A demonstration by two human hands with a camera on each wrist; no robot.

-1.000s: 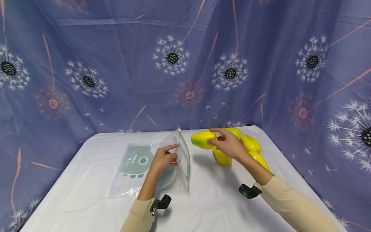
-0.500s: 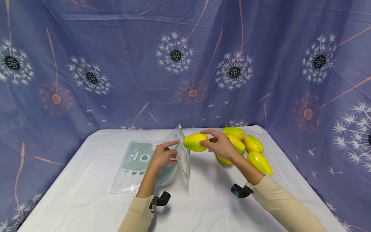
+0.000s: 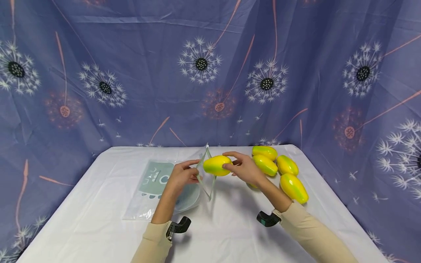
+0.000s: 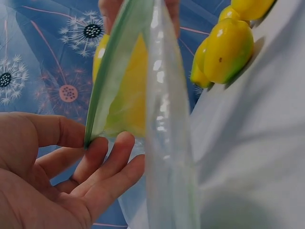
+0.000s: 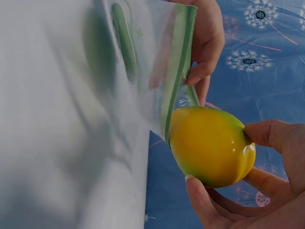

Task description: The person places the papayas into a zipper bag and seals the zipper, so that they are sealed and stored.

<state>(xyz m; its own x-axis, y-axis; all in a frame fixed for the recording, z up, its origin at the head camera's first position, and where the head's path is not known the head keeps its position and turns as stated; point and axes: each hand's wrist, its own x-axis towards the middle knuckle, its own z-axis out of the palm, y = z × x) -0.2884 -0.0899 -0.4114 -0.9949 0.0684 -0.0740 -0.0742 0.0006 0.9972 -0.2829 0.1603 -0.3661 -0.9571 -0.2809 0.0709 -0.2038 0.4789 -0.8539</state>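
Observation:
My right hand [image 3: 245,168] holds a yellow-green mango [image 3: 217,165] between thumb and fingers, its tip at the mouth of a clear zip bag. The bag [image 3: 156,179] has a green zip edge [image 5: 178,71] and a green cartoon print. It lies on the table with its mouth end raised and spread apart. My left hand [image 4: 71,171] grips one edge of that mouth, several fingertips showing behind the clear film. In the left wrist view the held mango shows through the bag's film. Something rounded and pale bulges inside the bag under my left forearm; its kind is unclear.
Several more mangoes [image 3: 294,188] lie grouped on the right of the white-covered table [image 3: 230,233], one partly hidden behind my right hand and forearm. A blue dandelion-print curtain [image 3: 148,73] hangs behind and around the table. Each wrist carries a black camera mount [image 3: 268,219].
My right hand has carried the mango leftward from the group to the bag's mouth. The mouth has spread wider under my left hand.

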